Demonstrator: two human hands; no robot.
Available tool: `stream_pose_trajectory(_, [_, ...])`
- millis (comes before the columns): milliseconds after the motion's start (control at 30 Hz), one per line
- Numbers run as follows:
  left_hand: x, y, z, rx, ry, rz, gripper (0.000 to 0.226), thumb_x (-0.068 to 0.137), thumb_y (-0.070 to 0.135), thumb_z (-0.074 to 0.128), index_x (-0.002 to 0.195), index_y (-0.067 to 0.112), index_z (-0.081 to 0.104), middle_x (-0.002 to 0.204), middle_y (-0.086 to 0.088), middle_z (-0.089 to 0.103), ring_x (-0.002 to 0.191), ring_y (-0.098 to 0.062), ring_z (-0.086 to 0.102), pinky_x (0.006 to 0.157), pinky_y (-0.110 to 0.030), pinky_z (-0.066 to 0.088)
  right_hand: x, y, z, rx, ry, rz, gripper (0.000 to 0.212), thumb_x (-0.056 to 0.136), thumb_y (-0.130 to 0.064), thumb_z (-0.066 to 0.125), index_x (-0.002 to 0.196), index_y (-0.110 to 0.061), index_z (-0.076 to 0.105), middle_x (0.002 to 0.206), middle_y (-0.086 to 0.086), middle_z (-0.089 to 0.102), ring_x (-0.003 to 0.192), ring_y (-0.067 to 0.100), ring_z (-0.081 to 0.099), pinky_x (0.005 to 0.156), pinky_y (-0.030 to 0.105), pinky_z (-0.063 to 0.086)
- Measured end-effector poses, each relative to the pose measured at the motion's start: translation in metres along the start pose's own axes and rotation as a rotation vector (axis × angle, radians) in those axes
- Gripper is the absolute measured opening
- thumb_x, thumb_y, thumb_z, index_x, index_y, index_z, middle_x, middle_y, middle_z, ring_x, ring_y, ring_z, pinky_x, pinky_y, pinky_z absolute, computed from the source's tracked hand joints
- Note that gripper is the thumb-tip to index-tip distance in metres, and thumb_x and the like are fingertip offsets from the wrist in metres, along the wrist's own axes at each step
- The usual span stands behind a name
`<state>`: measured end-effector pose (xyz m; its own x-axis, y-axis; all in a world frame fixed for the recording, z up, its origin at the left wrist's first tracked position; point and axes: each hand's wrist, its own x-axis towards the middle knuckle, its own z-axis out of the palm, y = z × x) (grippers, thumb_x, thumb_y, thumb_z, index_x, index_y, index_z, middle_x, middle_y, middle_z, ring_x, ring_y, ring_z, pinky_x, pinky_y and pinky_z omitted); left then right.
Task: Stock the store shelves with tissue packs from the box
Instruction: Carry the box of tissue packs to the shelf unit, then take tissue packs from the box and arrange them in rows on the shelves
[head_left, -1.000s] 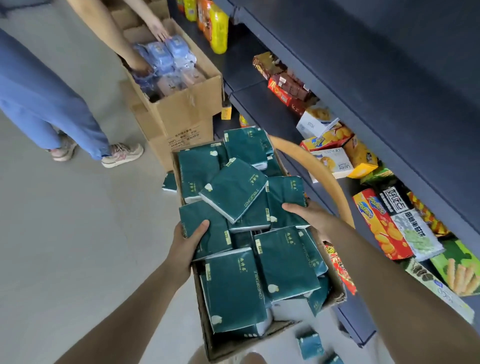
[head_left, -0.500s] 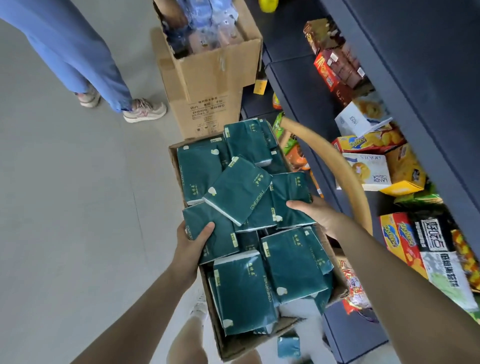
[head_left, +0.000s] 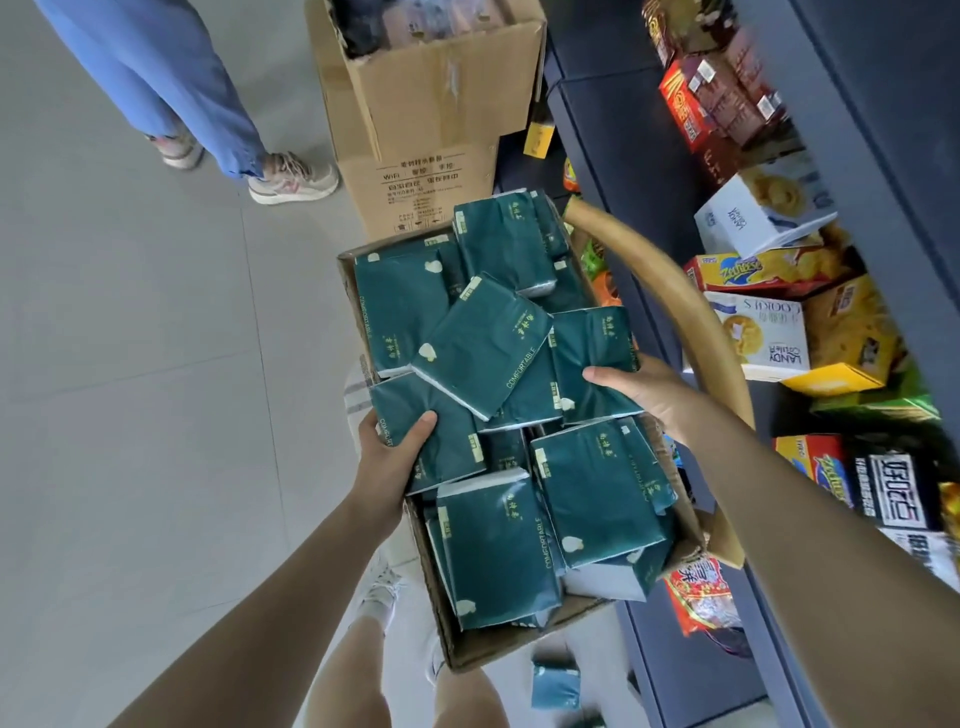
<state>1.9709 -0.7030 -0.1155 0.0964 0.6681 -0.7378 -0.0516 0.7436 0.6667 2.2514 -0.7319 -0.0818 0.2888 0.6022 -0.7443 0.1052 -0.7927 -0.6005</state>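
- The cardboard box (head_left: 470, 652) is open-topped and carried between both hands. Its long axis runs straight away from the wearer, alongside the front of the dark blue shelf (head_left: 623, 130) on its right.
- Dark green tissue packs (head_left: 602, 499) heap above the box rim, lying flat at mixed angles.
- The topmost pack (head_left: 483, 345) sits skewed like a diamond. One corner points at the box's far end and its "COMFORTABLE" lettering runs diagonally.
- The pack nearest the wearer (head_left: 498, 551) lies with its long side along the box's length.
- The left hand (head_left: 392, 462) clasps the box's left wall at mid-length. Its thumb is bent over the rim onto a pack, and its fingers are hidden below.
- The right hand (head_left: 649, 395) clasps the right wall opposite, thumb laid on a pack. Its fingers are out of sight.
- A tan curved handle (head_left: 691, 322) arches just right of the box, beside the right hand.
- A printed carton (head_left: 431, 130) stands just past the box's far end.
- A Landy cookie box (head_left: 763, 338) lies on the shelf, right of the box.
- One loose tissue pack (head_left: 555, 686) lies on the floor below the box's near end.
- A second person's blue trouser leg (head_left: 156, 78) is beyond the box's far left corner.
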Motion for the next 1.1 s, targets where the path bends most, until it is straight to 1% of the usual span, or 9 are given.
stream_pose_trajectory(333, [0.003,-0.005,-0.004,0.09,0.047,-0.016,0.066,0.084,0.028,0.069,0.135,0.021,0.027,0.116,0.0,0.056,0.098,-0.014,0.062,0.077,-0.029,0.053,0.002,0.007,-0.002,-0.001,-0.025,-0.059,0.02,0.08,-0.03,0.072,0.093,-0.032,0.057,0.094,-0.015,0.062,0.095,0.012,0.056,0.093,0.029,0.037])
stream_pose_trajectory(433, [0.003,-0.001,-0.004,0.123,0.045,-0.026,0.068,0.081,0.032,0.072,0.134,0.021,0.031,0.119,0.0,0.057,0.102,-0.017,0.062,0.084,-0.034,0.052,-0.001,0.006,-0.002,-0.021,-0.021,-0.048,0.028,0.077,-0.034,0.075,0.101,-0.029,0.061,0.107,-0.005,0.066,0.104,0.017,0.059,0.099,0.033,0.04])
stream_pose_trajectory(567, [-0.003,0.013,-0.004,0.189,0.024,-0.069,0.053,0.08,0.032,0.074,0.123,0.016,0.047,0.111,0.001,0.064,0.094,-0.016,0.065,0.08,-0.036,0.055,-0.01,-0.005,-0.003,-0.063,0.025,-0.065,0.045,0.076,-0.031,0.077,0.116,-0.018,0.061,0.112,-0.002,0.066,0.102,0.017,0.061,0.086,0.027,0.041])
stream_pose_trajectory(667, [-0.011,0.027,0.001,0.26,0.033,-0.064,0.038,0.083,0.027,0.071,0.112,0.017,0.048,0.1,0.004,0.061,0.084,-0.013,0.06,0.073,-0.031,0.049,-0.02,-0.014,-0.004,-0.158,0.092,-0.076,0.056,0.08,-0.03,0.074,0.129,-0.017,0.048,0.115,-0.007,0.052,0.106,0.018,0.053,0.085,0.023,0.034])
stream_pose_trajectory(733, [-0.016,0.035,0.002,0.347,0.052,-0.045,0.042,0.084,0.026,0.07,0.115,0.016,0.043,0.103,0.003,0.053,0.09,-0.016,0.054,0.077,-0.031,0.043,-0.025,-0.018,-0.005,-0.258,0.135,-0.076,0.074,0.083,-0.032,0.071,0.143,-0.013,0.033,0.137,-0.001,0.044,0.128,0.024,0.042,0.096,0.028,0.034])
stream_pose_trajectory(800, [-0.019,0.044,0.002,0.468,0.088,-0.015,0.057,0.083,0.03,0.072,0.123,0.008,0.038,0.108,-0.001,0.048,0.096,-0.018,0.049,0.078,-0.031,0.041,-0.034,-0.024,-0.004,-0.374,0.16,-0.056,0.081,0.085,-0.035,0.068,0.148,-0.009,0.023,0.151,0.007,0.032,0.135,0.026,0.035,0.102,0.031,0.033])
stream_pose_trajectory(967, [-0.038,0.079,-0.002,0.804,0.15,0.044,0.075,0.088,0.038,0.064,0.141,0.001,0.026,0.133,-0.016,0.045,0.112,-0.032,0.051,0.079,-0.033,0.041,-0.072,-0.047,-0.009,-0.714,0.249,-0.1,0.054,0.088,-0.028,0.06,0.133,-0.005,0.041,0.121,0.015,0.058,0.105,0.03,0.058,0.079,0.032,0.046])
stream_pose_trajectory(1000, [-0.044,0.091,-0.002,0.862,0.162,0.084,0.075,0.088,0.038,0.063,0.141,0.001,0.026,0.134,-0.016,0.045,0.109,-0.031,0.053,0.076,-0.032,0.042,-0.08,-0.054,-0.011,-0.783,0.269,-0.115,0.049,0.088,-0.028,0.06,0.128,-0.005,0.045,0.118,0.015,0.059,0.103,0.03,0.059,0.075,0.032,0.045])
stream_pose_trajectory(1100, [-0.062,0.134,-0.002,1.007,0.172,0.244,0.066,0.089,0.037,0.062,0.136,0.001,0.035,0.129,-0.016,0.047,0.075,-0.017,0.052,0.061,-0.027,0.043,-0.108,-0.077,-0.022,-0.905,0.326,-0.129,0.036,0.086,-0.027,0.058,0.115,-0.007,0.052,0.105,0.013,0.061,0.094,0.029,0.06,0.067,0.029,0.042])
